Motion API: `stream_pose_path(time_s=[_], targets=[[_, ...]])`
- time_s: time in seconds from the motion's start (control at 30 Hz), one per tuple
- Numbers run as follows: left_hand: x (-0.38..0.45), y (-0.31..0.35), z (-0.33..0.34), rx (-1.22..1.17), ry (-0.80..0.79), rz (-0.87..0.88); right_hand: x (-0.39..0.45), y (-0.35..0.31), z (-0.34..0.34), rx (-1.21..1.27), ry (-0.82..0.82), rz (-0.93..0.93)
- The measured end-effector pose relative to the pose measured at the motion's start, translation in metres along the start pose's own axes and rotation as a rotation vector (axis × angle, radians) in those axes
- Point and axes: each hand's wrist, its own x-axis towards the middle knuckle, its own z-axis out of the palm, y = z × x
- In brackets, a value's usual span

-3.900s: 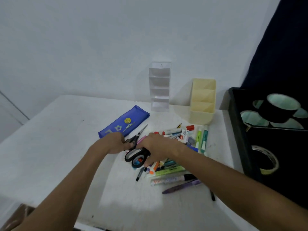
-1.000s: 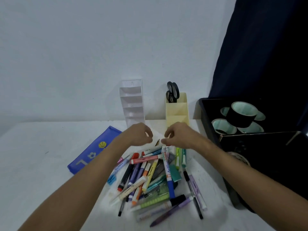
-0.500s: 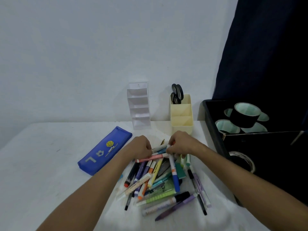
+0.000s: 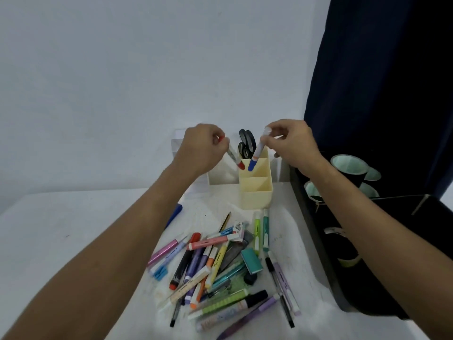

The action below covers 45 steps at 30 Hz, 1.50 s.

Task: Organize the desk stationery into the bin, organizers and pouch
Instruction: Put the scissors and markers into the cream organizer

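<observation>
Cream plastic is our target: we are holding two markers over the cream organizer, which is standing at twelve o'clock from the pile. Our left hand is pinching a red-capped marker, cap down and tilted toward the organizer's left edge. Our right hand is pinching a blue-capped marker by its top end, its cap hanging at the mouth of the rear compartment.

The scissors are already standing in that rear compartment. In the bin, at three o'clock, tape rolls are lying.

We judge the task to be at an early stage. The pile of pens, highlighters and markers is lying loose on the tabletop, along with a teal eraser and a pencil. The clear organizer, at eleven o'clock behind our left hand, is showing nothing inside as far as we can tell. Only a corner of the blue pouch is peeking out beside our left forearm, so we cannot tell whether anything is inside it.
</observation>
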Motion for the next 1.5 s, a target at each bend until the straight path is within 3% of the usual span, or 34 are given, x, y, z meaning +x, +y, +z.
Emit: stream_pose_path(time_s=[0.17,0.37,0.67,1.0,1.17,1.3,1.5], targets=[[0.028,0.009,0.022,-0.009,-0.021,0.007,0.003,0.008,0.013,-0.055,0.012,-0.119],[0.037,0.004,0.059,0.062,-0.159,0.014,0.009,0.051,0.045,-0.116,-0.067,-0.057],[0.03,-0.007,0.085,0.085,-0.234,0.002,0.001,0.083,0.067,-0.229,-0.064,-0.065],[0.009,-0.024,0.09,0.063,-0.239,0.006,-0.008,0.081,0.073,-0.158,-0.092,-0.035],[-0.019,-0.038,0.067,0.073,-0.264,-0.041,-0.013,0.061,0.067,-0.148,-0.067,-0.115],[-0.051,-0.065,0.041,0.118,-0.331,-0.153,-0.029,0.037,0.075,-0.101,-0.214,-0.222],[-0.101,-0.103,-0.001,0.178,-0.371,-0.285,-0.054,0.019,0.101,-0.2,-0.609,-0.336]])
